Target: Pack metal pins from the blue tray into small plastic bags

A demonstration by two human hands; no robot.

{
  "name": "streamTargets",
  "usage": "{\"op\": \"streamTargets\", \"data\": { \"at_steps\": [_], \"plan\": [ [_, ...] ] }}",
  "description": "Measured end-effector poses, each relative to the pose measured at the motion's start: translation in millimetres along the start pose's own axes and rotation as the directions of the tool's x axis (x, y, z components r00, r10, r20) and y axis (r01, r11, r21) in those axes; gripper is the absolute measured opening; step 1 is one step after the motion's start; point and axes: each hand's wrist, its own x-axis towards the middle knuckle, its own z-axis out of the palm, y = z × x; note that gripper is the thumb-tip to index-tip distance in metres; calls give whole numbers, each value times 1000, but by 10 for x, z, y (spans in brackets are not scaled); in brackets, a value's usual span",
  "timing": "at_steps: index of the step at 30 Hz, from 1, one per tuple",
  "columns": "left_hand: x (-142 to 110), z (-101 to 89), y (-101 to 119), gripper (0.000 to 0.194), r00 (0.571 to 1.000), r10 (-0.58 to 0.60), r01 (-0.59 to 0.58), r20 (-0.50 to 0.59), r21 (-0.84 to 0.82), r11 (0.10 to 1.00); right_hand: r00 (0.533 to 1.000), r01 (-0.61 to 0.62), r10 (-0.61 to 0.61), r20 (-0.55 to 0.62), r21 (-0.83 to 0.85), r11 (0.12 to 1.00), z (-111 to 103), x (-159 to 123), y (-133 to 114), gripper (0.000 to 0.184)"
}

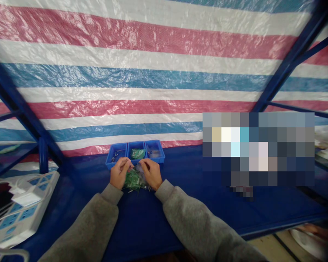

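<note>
Bins [157, 160] and tabletop [142, 225] are blue, pile [133, 179] mostly green, sleeves [194, 209] grey, sheeting [131, 77] striped red, white, blue

Left hand [119, 173] and right hand [152, 172] flank a green heap [135, 180].

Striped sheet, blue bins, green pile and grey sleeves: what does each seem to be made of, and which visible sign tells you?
Striped sheet: glossy woven plastic, probably; crinkles and glare.
Blue bins: likely smooth moulded plastic; thin, evenly coloured walls.
Green pile: perhaps thin plastic, from its glints; too blurred to be sure.
Grey sleeves: matte fabric; soft folds.
</note>
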Motion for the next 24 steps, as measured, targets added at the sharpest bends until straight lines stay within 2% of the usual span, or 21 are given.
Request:
{"op": "streamTargets", "data": {
  "at_steps": [4,6,8,11,18,21,24],
  "plan": [
    [-16,-21,1,27,992,110,-120,54,268,956,999,-16,15,-42,-2,1000,-21,7,-27,29],
    [-17,-25,-4,24,986,155,-165,59,320,933,998,-16,17,-62,4,1000,-32,12,-39,29],
    [-15,-26,-24,22,988,150,-151,27,332,931,998,-14,14,-66,11,1000,-39,17,-44,29],
    [-12,-24,-64,25,994,107,-93,-32,291,952,999,-8,9,-42,11,1000,-38,18,-46,29],
    [-23,-18,-37,25,999,45,-42,-18,163,986,994,41,-44,102,38,998,-16,-7,-55,20],
    [-9,-12,-26,24,998,2,2,-56,60,998,994,29,-32,100,33,999,-14,-10,-56,22],
    [17,4,-56,30,993,-98,89,-71,-122,988,999,-15,12,36,67,998,-14,-4,-49,25]
  ]
}}
